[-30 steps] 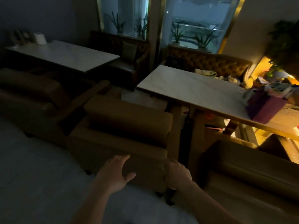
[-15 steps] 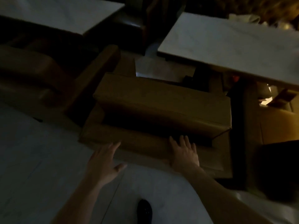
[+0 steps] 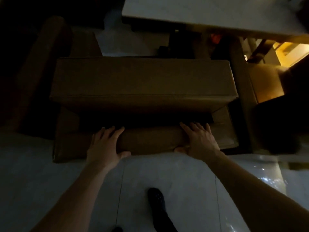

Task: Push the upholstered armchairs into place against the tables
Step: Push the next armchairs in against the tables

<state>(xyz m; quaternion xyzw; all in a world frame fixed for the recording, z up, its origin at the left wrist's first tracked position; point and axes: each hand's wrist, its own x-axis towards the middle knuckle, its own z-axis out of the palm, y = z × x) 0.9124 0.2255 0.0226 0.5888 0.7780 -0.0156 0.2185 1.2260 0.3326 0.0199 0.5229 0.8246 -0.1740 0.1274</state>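
Note:
A brown upholstered armchair [image 3: 142,81] fills the middle of the head view, seen from above and behind. Its wide cushion faces a pale marble-topped table [image 3: 209,12] at the top. My left hand [image 3: 105,144] and my right hand [image 3: 199,141] both rest on the chair's near back rail, about a shoulder's width apart. On each, the fingers lie over the top and the thumb wraps the near face. The room is dim and the gap between cushion and rail is in deep shadow.
A second brown armchair [image 3: 41,64] stands at the left, close beside this one. Another armchair [image 3: 267,84], lit yellow, sits at the right under the table's edge. My dark shoe [image 3: 156,201] stands on the pale tiled floor [image 3: 50,181] behind the chair.
The view has tilted down and closer over the chair. My left hand, which hovered apart from it, now lies on the back rail; my right hand stays on the rail.

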